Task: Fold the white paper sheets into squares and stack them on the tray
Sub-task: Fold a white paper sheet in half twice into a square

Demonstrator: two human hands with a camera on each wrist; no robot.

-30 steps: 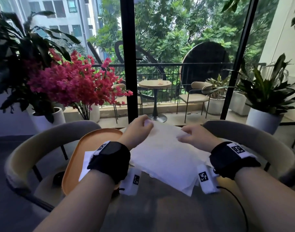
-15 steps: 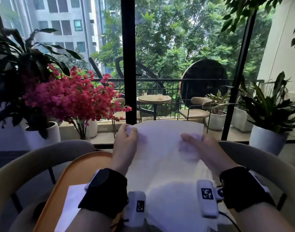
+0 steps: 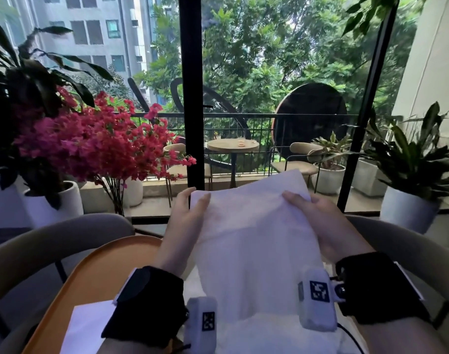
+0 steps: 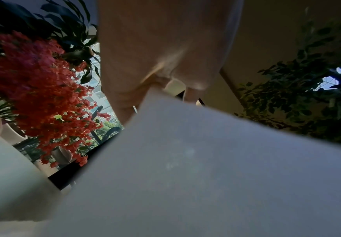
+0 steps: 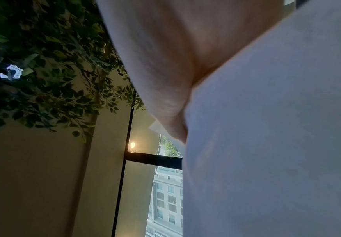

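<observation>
At the far left stood a big leafy plant in a white pot (image 3: 53,200), and next to it a bunch of bright pink-red flowers (image 3: 96,146). Below them lay the orange tray (image 3: 96,272), with one folded white square (image 3: 88,325) already on it. The left hand (image 3: 186,226) pinched the top left corner of a white paper sheet (image 3: 254,241), thumb in front and fingers behind. The sheet was held up in the air over the table, tilted, with its top right corner poking higher. The right hand (image 3: 320,223) pinched the right edge the same way. Under the sheet lay more white paper (image 3: 277,333). I think the paper was soft and floppy, so the edges might not line up when it was folded, and then the square would come out crooked. A hard tug from both hands might tear it. Not much of the table top showed. Two curved beige chair backs (image 3: 52,241) sat across the table. Behind them were tall windows, a balcony with a small round table (image 3: 232,145), and on the right another green plant (image 3: 412,162).
</observation>
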